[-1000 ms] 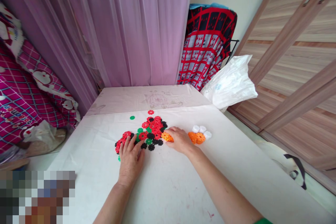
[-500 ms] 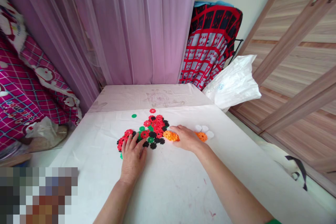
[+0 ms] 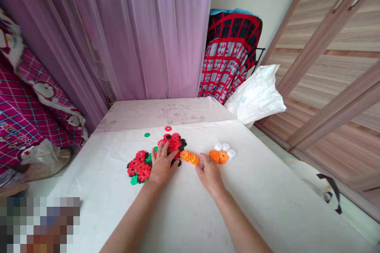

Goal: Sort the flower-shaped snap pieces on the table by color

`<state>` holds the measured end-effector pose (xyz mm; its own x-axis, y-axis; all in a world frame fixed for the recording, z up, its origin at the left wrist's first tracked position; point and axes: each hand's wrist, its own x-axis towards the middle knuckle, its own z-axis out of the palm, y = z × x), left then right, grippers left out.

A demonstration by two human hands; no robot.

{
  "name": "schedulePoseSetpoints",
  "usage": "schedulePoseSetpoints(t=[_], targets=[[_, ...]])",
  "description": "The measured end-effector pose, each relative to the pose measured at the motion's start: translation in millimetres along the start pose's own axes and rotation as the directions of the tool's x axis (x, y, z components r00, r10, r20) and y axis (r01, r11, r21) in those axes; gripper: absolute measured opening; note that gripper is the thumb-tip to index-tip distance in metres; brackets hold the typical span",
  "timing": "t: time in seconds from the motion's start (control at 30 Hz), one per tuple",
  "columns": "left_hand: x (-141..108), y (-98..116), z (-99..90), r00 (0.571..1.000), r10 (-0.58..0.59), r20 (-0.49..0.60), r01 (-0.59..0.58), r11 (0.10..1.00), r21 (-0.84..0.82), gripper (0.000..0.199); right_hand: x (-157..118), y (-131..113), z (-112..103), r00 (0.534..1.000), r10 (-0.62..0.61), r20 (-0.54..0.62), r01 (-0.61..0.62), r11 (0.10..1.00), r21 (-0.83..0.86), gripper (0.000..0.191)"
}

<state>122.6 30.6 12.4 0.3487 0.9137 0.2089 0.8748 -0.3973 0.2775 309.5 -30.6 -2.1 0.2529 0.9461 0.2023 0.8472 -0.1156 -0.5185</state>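
Flower-edged plastic snowflake discs lie on a white-covered table. My left hand [image 3: 162, 166] is open, its fingers spread over the middle of the red, black and green discs and hiding some of them. To its left is a heap of red discs [image 3: 139, 165] with green and black ones among them; beyond its fingertips is another red pile [image 3: 175, 141]. My right hand [image 3: 210, 172] has its fingers bent and apart, at the right end of a short row of orange discs [image 3: 189, 157]. More orange discs [image 3: 219, 157] and several white discs [image 3: 225, 148] lie right of that hand.
A single green disc [image 3: 147, 135] and a red disc [image 3: 168, 128] lie farther back on the table [image 3: 190, 213]. A white plastic bag [image 3: 255, 95] stands at the right back edge. Purple curtains [image 3: 148, 35] hang behind; a wooden wardrobe [image 3: 332, 75] is at right.
My left hand has moved right, from the left heap onto the middle discs. My right hand has drawn back toward me, uncovering more of the orange discs. The view has shifted slightly.
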Motion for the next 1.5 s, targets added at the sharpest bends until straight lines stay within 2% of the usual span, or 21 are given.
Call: schedulePoseSetpoints(t=[0.07, 0.2, 0.37, 0.5, 0.83, 1.1, 1.33, 1.5], targets=[[7, 0, 1.1, 0.999, 0.032, 0.043, -0.033, 0.999, 0.004, 0.042, -1, -1, 6, 0.999, -0.031, -0.040, 0.031, 0.999, 0.007, 0.042], [22, -1, -6.3, 0.984, 0.083, 0.160, -0.089, 0.996, 0.028, 0.049, -2, -6, 7, 0.999, -0.035, -0.022, 0.034, 0.999, -0.018, 0.042], [49, 2, -19.4, 0.911, 0.191, 0.367, -0.206, 0.979, 0.002, 0.052, 0, -10, 5, 1.000, -0.021, 0.001, 0.021, 0.999, -0.049, 0.042], [64, 4, -22.3, 0.870, 0.241, 0.429, -0.251, 0.967, -0.036, 0.046, -1, -8, 10, 0.999, -0.030, -0.025, 0.029, 0.999, -0.026, 0.043], [66, 12, -21.0, 0.840, 0.307, 0.447, -0.293, 0.951, -0.102, 0.038, 0, 2, 17, 0.995, -0.088, -0.054, 0.090, 0.996, 0.030, 0.039], [55, 12, -13.7, 0.860, 0.379, 0.341, -0.336, 0.925, -0.178, 0.031, -1, 4, 18, 0.993, -0.101, -0.060, 0.104, 0.994, 0.046, 0.035], [52, 28, -26.2, 0.875, 0.346, 0.340, -0.332, 0.938, -0.099, 0.026, -1, 1, 15, 0.997, -0.062, -0.045, 0.064, 0.996, 0.054, 0.036], [50, 41, -35.5, 0.870, 0.336, 0.360, -0.339, 0.939, -0.056, 0.023, -4, 0, 10, 0.998, -0.047, -0.048, 0.047, 0.999, -0.004, 0.036]])
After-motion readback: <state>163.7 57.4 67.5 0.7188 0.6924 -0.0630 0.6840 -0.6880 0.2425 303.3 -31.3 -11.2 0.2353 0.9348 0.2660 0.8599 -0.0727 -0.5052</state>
